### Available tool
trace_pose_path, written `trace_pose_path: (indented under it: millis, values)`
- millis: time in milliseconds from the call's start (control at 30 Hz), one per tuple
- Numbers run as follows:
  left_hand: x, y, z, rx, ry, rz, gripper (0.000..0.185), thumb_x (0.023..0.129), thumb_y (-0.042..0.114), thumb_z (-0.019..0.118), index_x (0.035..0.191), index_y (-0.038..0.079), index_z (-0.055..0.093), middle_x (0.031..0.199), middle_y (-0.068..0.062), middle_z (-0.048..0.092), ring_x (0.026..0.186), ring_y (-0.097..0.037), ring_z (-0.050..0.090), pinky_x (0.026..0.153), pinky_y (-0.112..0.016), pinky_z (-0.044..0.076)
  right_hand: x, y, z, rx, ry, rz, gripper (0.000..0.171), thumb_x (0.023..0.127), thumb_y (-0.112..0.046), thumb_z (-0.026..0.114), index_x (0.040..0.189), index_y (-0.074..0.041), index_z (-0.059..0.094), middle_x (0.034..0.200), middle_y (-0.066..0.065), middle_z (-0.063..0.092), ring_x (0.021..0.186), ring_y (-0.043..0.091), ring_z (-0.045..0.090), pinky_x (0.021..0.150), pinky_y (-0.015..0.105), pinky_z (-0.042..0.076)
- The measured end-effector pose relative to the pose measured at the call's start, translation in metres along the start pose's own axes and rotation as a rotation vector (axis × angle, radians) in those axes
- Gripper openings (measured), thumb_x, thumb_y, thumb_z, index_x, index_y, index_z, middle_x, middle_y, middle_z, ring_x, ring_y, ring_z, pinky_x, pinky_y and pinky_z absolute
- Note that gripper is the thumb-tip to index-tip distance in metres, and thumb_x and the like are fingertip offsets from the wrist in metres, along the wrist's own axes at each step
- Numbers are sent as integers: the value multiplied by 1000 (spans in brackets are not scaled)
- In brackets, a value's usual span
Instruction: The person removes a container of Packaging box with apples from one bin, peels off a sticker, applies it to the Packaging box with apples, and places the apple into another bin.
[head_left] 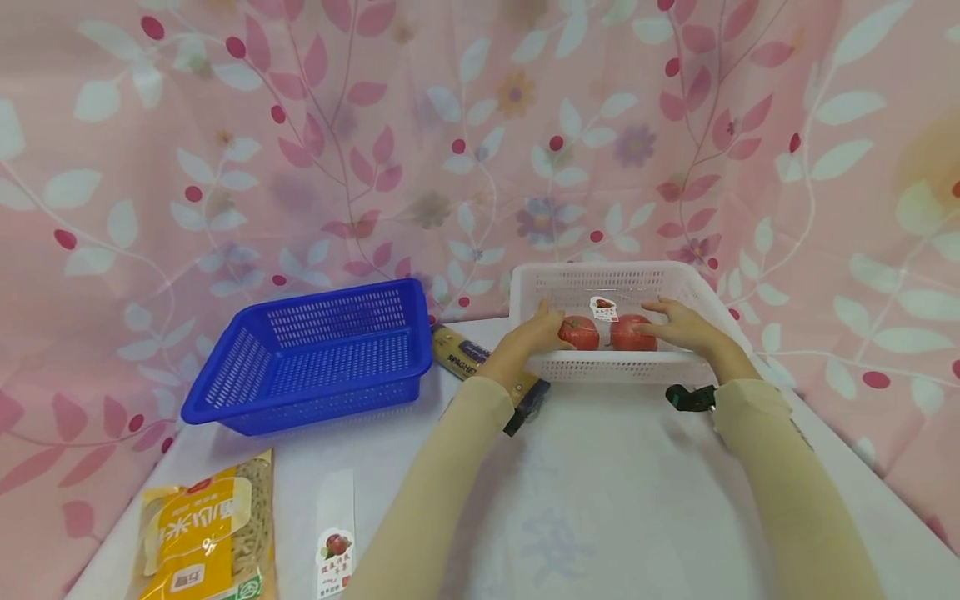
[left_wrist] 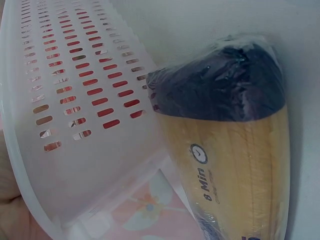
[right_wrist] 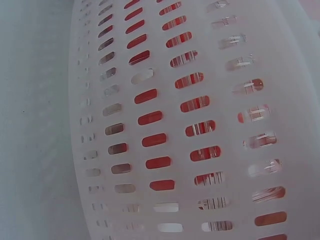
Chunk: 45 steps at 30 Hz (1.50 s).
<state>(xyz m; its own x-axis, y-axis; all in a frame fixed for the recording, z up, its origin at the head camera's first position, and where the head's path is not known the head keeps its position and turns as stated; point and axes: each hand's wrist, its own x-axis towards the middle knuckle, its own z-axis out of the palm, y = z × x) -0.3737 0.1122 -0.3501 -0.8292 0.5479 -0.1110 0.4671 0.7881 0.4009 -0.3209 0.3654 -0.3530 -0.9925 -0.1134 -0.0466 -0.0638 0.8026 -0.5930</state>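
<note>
While both hands reach into the white basket (head_left: 697,292), the left hand (head_left: 534,333) and right hand (head_left: 684,327) curl round the ends of a clear pack of tomatoes (head_left: 609,332) (two, red). A spaghetti packet (head_left: 459,353) lies on the bench (head_left: 600,483) just beside the basket.

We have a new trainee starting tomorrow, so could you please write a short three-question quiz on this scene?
1. True or false: both hands are on the pack of tomatoes inside the white basket.
2. What lies between the blue basket and the white basket?
A. spaghetti pack
B. a bottle
C. a cup
3. Fill in: the yellow noodle bag lies at the table's near ____ corner.

Key:
1. True: the left hand and right hand hold its two ends.
2. A, the spaghetti pack.
3. left
</note>
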Motion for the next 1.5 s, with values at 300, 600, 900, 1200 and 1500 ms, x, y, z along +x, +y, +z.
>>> trace_pose_path:
  millis: [300, 600, 900, 1200, 1500]
  values:
    - [-3, 3, -1, -25, -24, -42, 79, 83, 39, 64, 145, 10, 26, 152, -15, 4, 139, -25, 7, 108, -44, 21, 2, 4, 1, -2, 7, -28, 76, 88, -43, 55, 141, 2, 27, 144, 31, 14, 130, 49, 14, 97, 68, 16]
    - [-5, 3, -2, 28, -23, -40, 78, 83, 41, 63, 145, 9, 27, 151, -17, 7, 134, -26, 23, 105, -43, 29, 1, -1, 3, -40, 9, -25, 74, 88, -42, 55, 140, 3, 28, 141, 30, 23, 128, 47, 19, 97, 67, 19]
    - [-7, 2, -6, 169, 4, -5, 74, 88, 51, 49, 145, 10, 26, 151, -16, 11, 132, -28, 29, 103, -43, 32, 0, -3, 1, -90, 17, -47, 71, 90, -40, 55, 139, 5, 30, 139, 32, 25, 127, 48, 21, 98, 66, 19]
    - [-18, -1, -13, 424, 123, 159, 56, 95, 48, 38, 139, 13, 40, 145, -12, 30, 126, -29, 38, 103, -41, 32, 0, -13, 4, -253, 108, -62, 68, 92, -44, 47, 135, 7, 35, 137, 36, 25, 124, 54, 21, 93, 71, 19]
    - [-30, -20, -17, 515, 258, 159, 54, 96, 48, 33, 141, 19, 34, 150, -6, 21, 136, -29, 17, 109, -51, 9, -1, -46, 20, -361, 205, -87, 60, 92, -42, 45, 135, -1, 38, 139, 33, 25, 121, 57, 22, 92, 69, 19]
